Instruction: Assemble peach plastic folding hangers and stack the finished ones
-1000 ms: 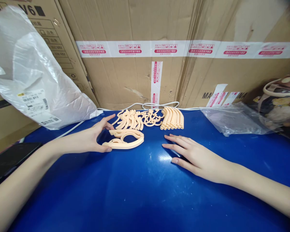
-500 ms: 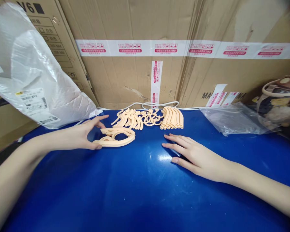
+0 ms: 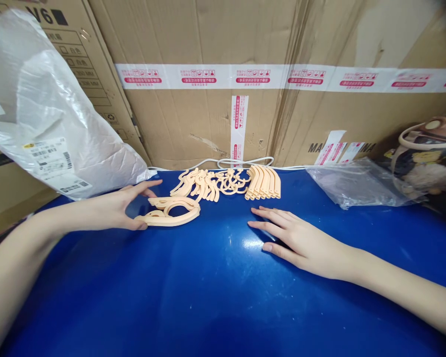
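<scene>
At left centre, a peach plastic folded hanger (image 3: 174,220) lies flat on the blue table. My left hand (image 3: 124,206) spans its left end, thumb against the near side and fingers on the far side; part of that contact is hidden. To the right, my right hand (image 3: 292,238) rests palm down with its fingers apart, holding nothing. Behind the hanger are several loose curved hanger arms (image 3: 202,184) and a cluster of small hooks (image 3: 232,182). A neat row of curved tubular pieces (image 3: 263,183) lies beyond my right fingertips.
A large cardboard box (image 3: 200,119) with printed tape stands along the back, a white cable (image 3: 245,161) at its foot. On the left leans a white mailing bag (image 3: 70,129). A clear plastic bag (image 3: 357,186) and a see-through bag with a pinkish handle (image 3: 427,158) sit at right.
My left hand and the folded hanger have shifted a little to the left together. The right hand stays in place.
</scene>
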Demonstrator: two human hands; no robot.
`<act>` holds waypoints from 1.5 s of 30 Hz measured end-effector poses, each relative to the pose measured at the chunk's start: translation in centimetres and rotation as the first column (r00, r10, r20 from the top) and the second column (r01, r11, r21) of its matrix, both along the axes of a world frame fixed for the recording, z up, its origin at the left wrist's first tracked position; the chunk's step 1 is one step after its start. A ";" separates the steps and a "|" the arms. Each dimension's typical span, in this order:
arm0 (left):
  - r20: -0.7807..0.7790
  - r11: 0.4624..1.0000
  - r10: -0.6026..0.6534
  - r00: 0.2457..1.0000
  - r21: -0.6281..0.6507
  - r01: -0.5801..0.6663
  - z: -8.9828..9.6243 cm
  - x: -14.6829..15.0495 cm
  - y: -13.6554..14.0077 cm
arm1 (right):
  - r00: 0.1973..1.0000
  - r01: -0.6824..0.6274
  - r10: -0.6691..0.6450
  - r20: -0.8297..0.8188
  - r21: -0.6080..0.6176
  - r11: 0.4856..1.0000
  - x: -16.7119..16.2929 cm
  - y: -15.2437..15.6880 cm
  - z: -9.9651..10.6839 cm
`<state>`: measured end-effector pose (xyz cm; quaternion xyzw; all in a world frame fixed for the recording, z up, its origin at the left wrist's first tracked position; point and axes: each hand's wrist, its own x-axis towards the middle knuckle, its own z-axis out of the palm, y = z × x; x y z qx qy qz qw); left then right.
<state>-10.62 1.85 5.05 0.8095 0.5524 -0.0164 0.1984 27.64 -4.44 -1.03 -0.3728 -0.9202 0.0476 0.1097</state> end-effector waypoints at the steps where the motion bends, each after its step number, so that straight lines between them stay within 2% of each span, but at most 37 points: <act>1: -0.005 1.000 -0.002 1.000 0.003 0.002 0.0 0.0 0.0 | 1.000 0.000 0.000 -0.002 -0.002 1.000 0.0 0.0 0.0; 14: -0.010 0.999 0.044 0.999 -0.012 -0.044 -0.2 -0.2 0.0 | 1.000 -0.001 0.001 -0.005 -0.001 1.000 -0.1 0.0 0.0; 33: 0.005 1.000 0.016 1.000 -0.017 -0.016 -0.3 -0.2 -0.1 | 0.999 0.001 -0.001 0.038 0.003 1.000 0.0 -0.1 0.0; 37: 0.020 0.990 0.085 0.996 0.108 -0.087 0.1 -0.6 -0.3 | 1.000 0.002 -0.003 0.025 0.006 1.000 0.0 -0.1 0.1; 40: 0.159 0.937 0.077 0.984 0.325 -0.126 0.4 0.4 -0.4 | 1.000 0.006 -0.006 0.019 0.004 1.000 -0.1 -0.1 0.1; 43: 0.219 0.811 -0.110 0.969 0.583 -0.040 -0.3 3.2 -1.1 | 0.999 0.018 -0.017 0.032 -0.006 1.000 -0.1 -0.1 0.1; 44: 0.185 0.776 -0.201 0.962 0.630 0.041 -0.8 4.4 -1.6 | 0.999 0.021 -0.021 0.035 -0.010 1.000 -0.1 0.0 0.1; 45: 0.140 0.767 -0.279 0.950 0.627 0.133 -1.4 5.7 -2.1 | 0.999 0.026 -0.025 0.035 -0.017 1.000 -0.1 0.0 0.1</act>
